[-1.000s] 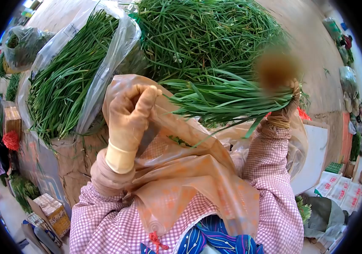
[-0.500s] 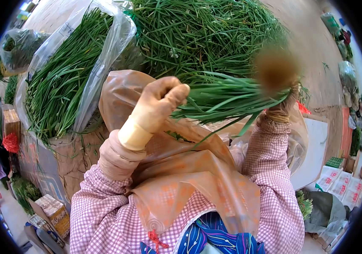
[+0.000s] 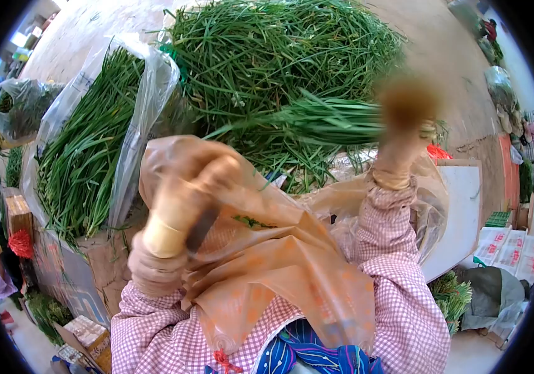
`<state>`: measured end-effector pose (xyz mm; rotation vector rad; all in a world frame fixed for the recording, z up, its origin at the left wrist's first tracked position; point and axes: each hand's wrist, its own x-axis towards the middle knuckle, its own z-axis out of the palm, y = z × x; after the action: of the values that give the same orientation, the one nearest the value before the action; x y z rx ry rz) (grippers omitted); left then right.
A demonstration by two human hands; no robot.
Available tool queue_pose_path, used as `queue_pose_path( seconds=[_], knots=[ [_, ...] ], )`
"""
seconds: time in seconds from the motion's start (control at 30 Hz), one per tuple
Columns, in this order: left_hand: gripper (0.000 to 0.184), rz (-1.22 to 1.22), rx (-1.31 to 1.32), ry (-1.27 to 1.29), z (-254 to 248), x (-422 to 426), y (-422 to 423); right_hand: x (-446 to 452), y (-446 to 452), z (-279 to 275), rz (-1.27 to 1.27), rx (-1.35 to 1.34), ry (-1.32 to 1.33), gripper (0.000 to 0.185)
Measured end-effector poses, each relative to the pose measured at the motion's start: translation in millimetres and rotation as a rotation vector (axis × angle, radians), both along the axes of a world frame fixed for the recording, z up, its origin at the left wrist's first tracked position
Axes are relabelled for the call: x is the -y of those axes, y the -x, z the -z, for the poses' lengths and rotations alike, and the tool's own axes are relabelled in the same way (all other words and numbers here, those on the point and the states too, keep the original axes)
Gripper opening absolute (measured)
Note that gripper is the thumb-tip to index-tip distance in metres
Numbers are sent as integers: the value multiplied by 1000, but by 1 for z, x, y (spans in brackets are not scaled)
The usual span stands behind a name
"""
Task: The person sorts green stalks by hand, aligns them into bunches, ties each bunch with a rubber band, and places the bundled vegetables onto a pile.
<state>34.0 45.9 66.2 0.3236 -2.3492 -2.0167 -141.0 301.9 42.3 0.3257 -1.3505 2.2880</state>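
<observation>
My right hand (image 3: 402,149) is raised in front of the heap, closed on a bunch of long green leaves, like garlic chives (image 3: 335,118). The leaf ends fan out to the left, blurred. A round brown smudge over the view hides part of this hand. My left hand (image 3: 195,171) is over the translucent brown apron (image 3: 273,249), apart from the bunch and smeared by motion. Its fingers look curled in. A dark shape shows just below them; I cannot make out what it is. Behind both hands lies a big heap of the same loose leaves (image 3: 279,56).
To the left, a clear plastic bag (image 3: 161,75) lies open with more leaves on a cardboard box (image 3: 101,262). A white board (image 3: 457,212) stands at the right. Boxes (image 3: 89,340) and bagged greens (image 3: 27,103) line the left side.
My left hand has moved down and left, away from the leaf ends. The bunch in my right hand has swung up, and its leaves are blurred. The view has shifted slightly.
</observation>
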Motion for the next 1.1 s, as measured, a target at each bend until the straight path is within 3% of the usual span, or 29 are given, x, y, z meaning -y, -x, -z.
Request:
queue_pose_path(
  seconds=[0.03, 0.07, 0.13, 0.17, 0.2, 0.23, 0.33, 0.4, 0.47, 0.57, 0.7, 0.73, 0.77, 0.8, 0.83, 0.87, 0.9, 0.97, 1.03, 1.1],
  knots=[
    [35, 219, 9, -294, 22, -8, -1, 12, -14, -13, -29, -89, -154, 9],
    [55, 435, 269, -393, 14, -17, 6, 20, -26, -21, -58, -178, -312, 7],
    [70, 511, 471, -712, 10, -32, 20, 31, -42, -24, -428, -473, -481, 13],
    [75, 501, 574, -885, 19, -35, 30, 39, -55, -27, -484, -606, -591, 15],
    [75, 499, 566, -867, 26, -41, 26, 52, -67, -29, -490, -738, -693, 18],
    [64, 352, 73, -398, 31, -48, 14, 62, -77, -27, -504, -851, -764, 20],
    [47, 269, 473, -1605, 32, -49, 35, 75, -90, -6, -591, -1046, -856, 26],
    [49, 84, 623, -1465, 5, -47, 29, 76, -92, -2, -607, -1068, -877, 25],
    [41, 273, 271, -1224, 4, -46, 20, 75, -92, -2, -643, -1084, -956, 25],
    [50, 184, 396, -1320, 6, -48, 35, 72, -93, -3, -620, -1172, -1124, 26],
    [61, 91, 356, -1030, 7, -43, 47, 57, -93, 2, -603, -1182, -1197, 24],
    [61, 86, 349, -1027, 9, -45, 49, 52, -96, -1, -748, -1076, -1178, 24],
    [47, 18, 282, -1048, 16, -47, 51, 45, -97, 1, -750, -1083, -1172, 24],
    [32, -49, 216, -1068, 22, -49, 54, 38, -98, 3, -947, -841, -1060, 22],
    [32, -53, 214, -1064, 27, -50, 55, 34, -100, 4, -1124, -592, -933, 20],
    [28, -59, 164, -1026, 31, -52, 56, 33, -103, 4, -1023, -482, -826, 13],
    [23, -62, 114, -986, 34, -52, 56, 25, -111, -16, -1071, -41, -775, 8],
    [23, -28, 53, -1057, 36, -50, 54, 10, -101, -41, -1135, 320, -610, 8],
    [22, 43, -59, -1107, 30, -43, 51, -23, -77, -68, -1271, 430, -588, 7],
    [23, 110, -7, -1079, 27, -39, 48, -45, -52, -50, -1290, 95, -110, 14]
  ],
)
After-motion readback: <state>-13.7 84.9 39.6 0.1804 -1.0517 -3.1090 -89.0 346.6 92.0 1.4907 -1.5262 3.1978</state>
